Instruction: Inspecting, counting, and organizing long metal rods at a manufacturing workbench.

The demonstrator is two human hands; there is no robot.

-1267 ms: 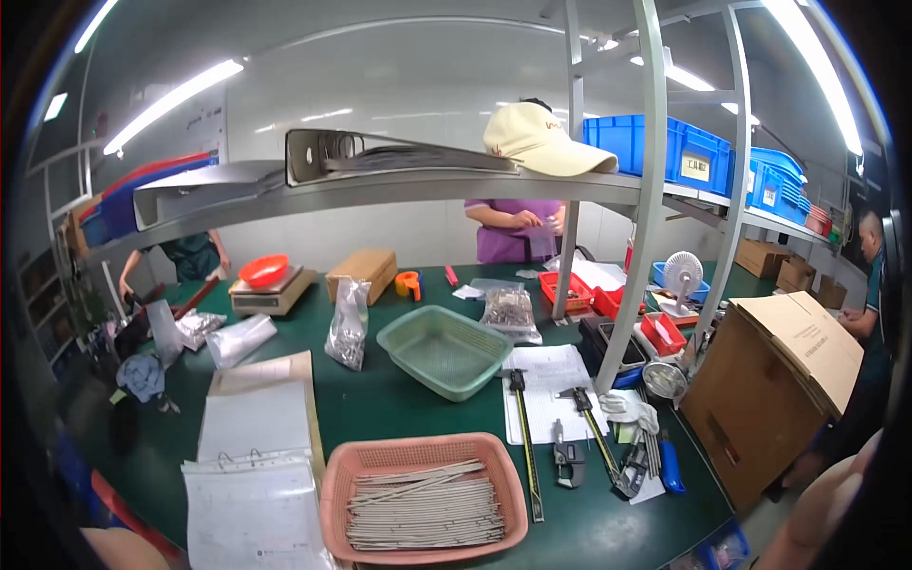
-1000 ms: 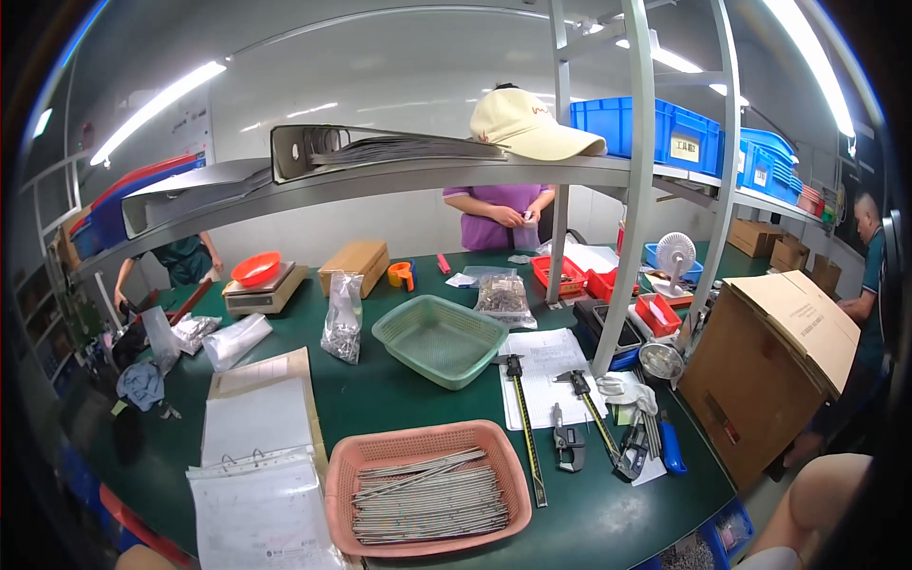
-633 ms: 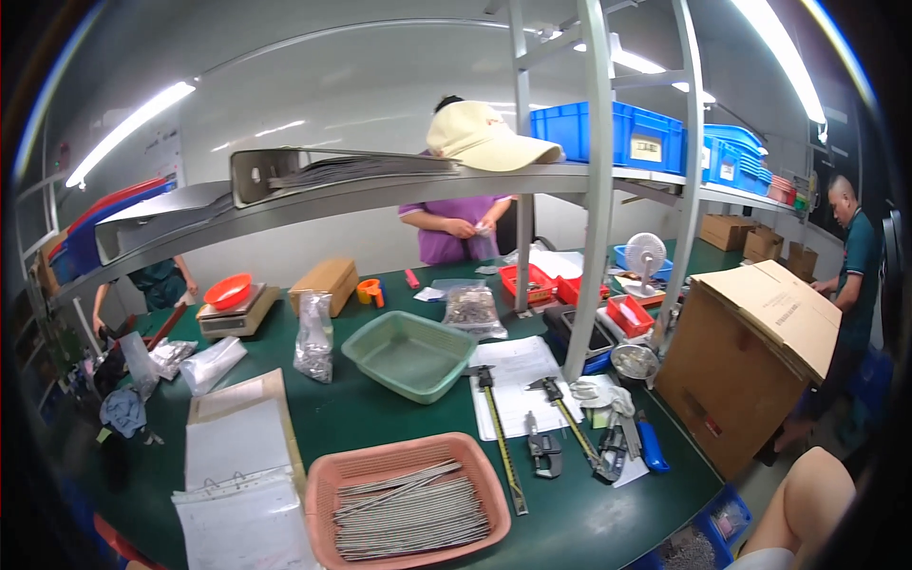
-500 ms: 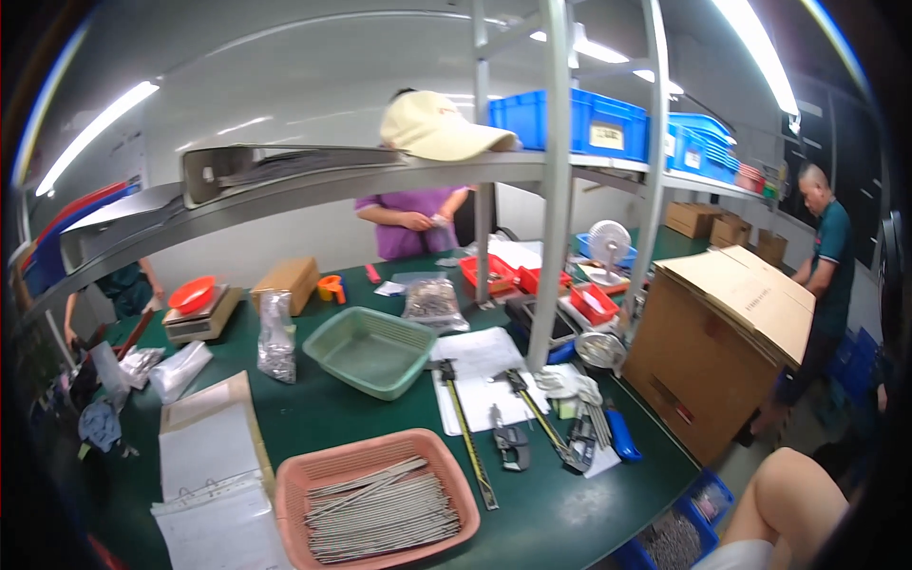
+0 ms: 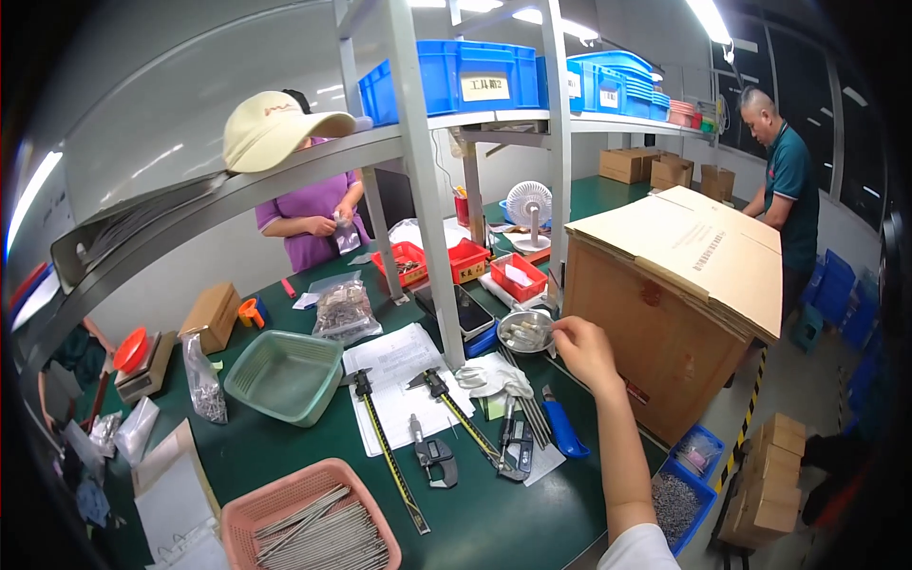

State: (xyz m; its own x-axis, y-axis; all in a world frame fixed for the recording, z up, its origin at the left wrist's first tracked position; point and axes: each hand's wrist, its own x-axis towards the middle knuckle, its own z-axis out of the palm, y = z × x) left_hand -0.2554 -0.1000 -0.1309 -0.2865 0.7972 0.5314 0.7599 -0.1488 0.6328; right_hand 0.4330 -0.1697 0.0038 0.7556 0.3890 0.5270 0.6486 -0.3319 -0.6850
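At the right rim of the metal bowl (image 5: 528, 349), my right hand (image 5: 581, 348) needed gentleness; whether its fingers were pinching, I couldn't tell.

Pale wall (image 5: 211, 249); tube lights (image 5: 708, 21) (lit)

**Metal bowl, right end of table, at right hand's fingertips**

Bowl (image 5: 521, 351): round, shallow, silvery. Open side up, sits on green table (image 5: 556, 503). Small pale pieces (image 5: 524, 333) inside, too small to identify. Right hand (image 5: 586, 353) at right rim; grip or just touch, can't tell. Bowl stands just left of big cardboard box (image 5: 655, 351), beyond white gloves (image 5: 496, 376), right of shelf post (image 5: 429, 218).
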